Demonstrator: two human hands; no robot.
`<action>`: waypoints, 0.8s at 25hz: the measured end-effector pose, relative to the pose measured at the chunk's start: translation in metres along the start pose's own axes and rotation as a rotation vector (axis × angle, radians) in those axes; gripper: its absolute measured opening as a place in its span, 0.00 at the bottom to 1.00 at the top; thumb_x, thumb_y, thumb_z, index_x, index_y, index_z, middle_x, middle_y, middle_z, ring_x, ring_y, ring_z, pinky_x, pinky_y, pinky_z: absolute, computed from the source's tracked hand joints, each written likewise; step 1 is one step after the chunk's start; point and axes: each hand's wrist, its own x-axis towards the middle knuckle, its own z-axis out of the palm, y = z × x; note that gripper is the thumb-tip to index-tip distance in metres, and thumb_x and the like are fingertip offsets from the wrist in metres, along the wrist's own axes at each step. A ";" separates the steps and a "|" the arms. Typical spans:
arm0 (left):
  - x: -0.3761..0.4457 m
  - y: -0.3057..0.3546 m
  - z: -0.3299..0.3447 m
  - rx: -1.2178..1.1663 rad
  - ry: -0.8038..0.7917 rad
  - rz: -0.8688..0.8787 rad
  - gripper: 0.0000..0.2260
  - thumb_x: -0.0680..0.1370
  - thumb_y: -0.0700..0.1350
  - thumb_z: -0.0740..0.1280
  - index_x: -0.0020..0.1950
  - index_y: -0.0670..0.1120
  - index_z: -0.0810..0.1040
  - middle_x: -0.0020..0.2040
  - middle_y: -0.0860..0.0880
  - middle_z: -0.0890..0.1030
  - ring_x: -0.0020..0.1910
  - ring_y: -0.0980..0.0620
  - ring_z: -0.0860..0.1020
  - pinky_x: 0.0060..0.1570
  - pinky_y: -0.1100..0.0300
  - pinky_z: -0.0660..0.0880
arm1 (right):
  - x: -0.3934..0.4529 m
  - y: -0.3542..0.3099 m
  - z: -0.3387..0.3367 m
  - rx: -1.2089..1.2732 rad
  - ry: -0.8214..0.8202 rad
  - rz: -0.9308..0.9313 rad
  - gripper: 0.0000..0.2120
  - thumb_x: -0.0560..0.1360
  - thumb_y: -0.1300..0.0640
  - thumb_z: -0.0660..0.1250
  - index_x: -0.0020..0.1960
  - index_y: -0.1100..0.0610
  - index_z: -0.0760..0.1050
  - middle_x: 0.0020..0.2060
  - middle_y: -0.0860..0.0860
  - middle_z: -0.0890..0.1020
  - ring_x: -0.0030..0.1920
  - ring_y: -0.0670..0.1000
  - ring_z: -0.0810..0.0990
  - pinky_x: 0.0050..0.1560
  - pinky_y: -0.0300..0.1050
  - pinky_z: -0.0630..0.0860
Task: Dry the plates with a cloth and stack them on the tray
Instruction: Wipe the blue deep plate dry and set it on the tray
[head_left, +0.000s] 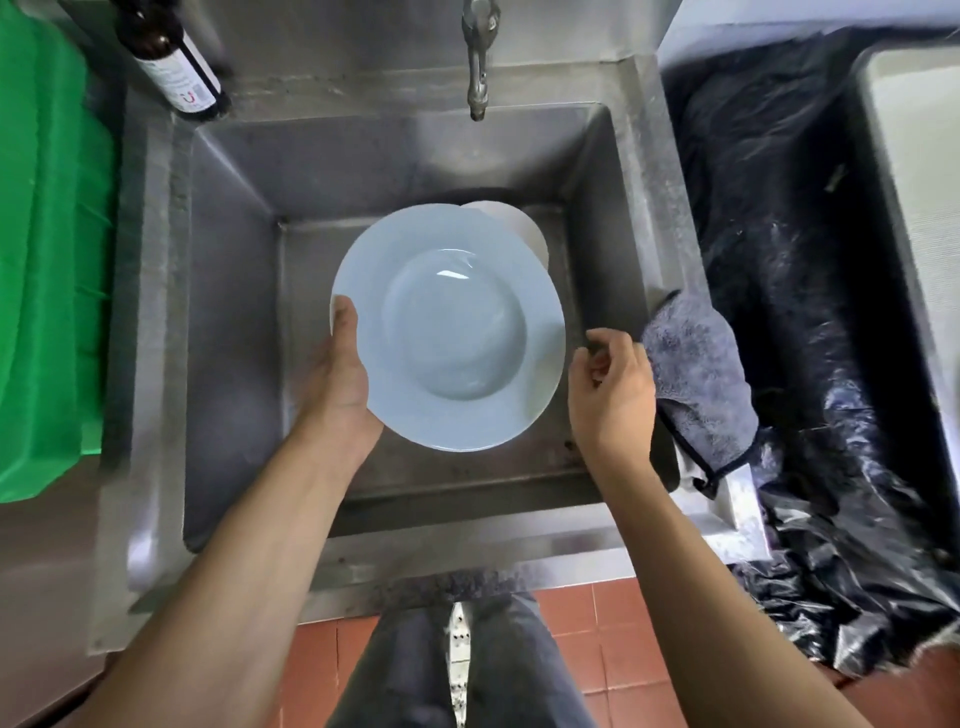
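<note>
Head view, looking down into steel sink (234, 322).

L hand (343, 384) grips pale blue deep plate (449, 332) at its left rim: thumb on top of rim, fingers under, out of sight. Plate held face up above sink basin, approx level.

Below/behind it, a white plate (524, 228) in the basin, mostly covered by the blue one; only upper-right edge shows.

R hand (610, 395) just beside blue plate's right rim, not touching it as far as visible. Fingers half curled, thumb and forefinger pinched near edge of grey cloth (696, 379); whether they actually hold cloth: can't tell. Cloth draped over sink's right rim, partly hanging outside.

Surroundings: faucet (477, 67) at top centre, spout over basin, above plates. Dark bottle w/ label (171, 57) on sink's back-left corner. Green crate (52, 249) at left. Black plastic sheeting (789, 260) covers area right of sink, close against cloth. Red floor tiles (597, 644) and person's dark trousers (410, 670) at bottom.
</note>
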 end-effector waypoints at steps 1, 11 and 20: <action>-0.002 0.001 0.001 0.006 -0.007 0.000 0.16 0.79 0.64 0.64 0.57 0.55 0.80 0.47 0.58 0.87 0.46 0.54 0.86 0.38 0.58 0.82 | 0.006 0.007 -0.007 -0.094 0.098 -0.028 0.13 0.78 0.55 0.68 0.61 0.56 0.78 0.50 0.56 0.79 0.52 0.60 0.77 0.54 0.53 0.70; -0.032 0.012 0.014 0.122 -0.039 0.012 0.14 0.76 0.65 0.68 0.47 0.56 0.81 0.43 0.58 0.87 0.42 0.55 0.86 0.38 0.58 0.81 | 0.026 0.073 -0.021 -0.605 -0.024 0.198 0.38 0.80 0.44 0.65 0.84 0.51 0.50 0.80 0.68 0.55 0.79 0.68 0.54 0.77 0.69 0.52; -0.060 0.043 0.026 0.152 -0.068 0.025 0.14 0.77 0.65 0.66 0.50 0.56 0.82 0.44 0.58 0.87 0.43 0.55 0.86 0.39 0.58 0.81 | 0.034 0.029 -0.069 0.164 0.200 0.050 0.19 0.85 0.57 0.59 0.75 0.51 0.67 0.66 0.55 0.77 0.65 0.58 0.75 0.65 0.48 0.72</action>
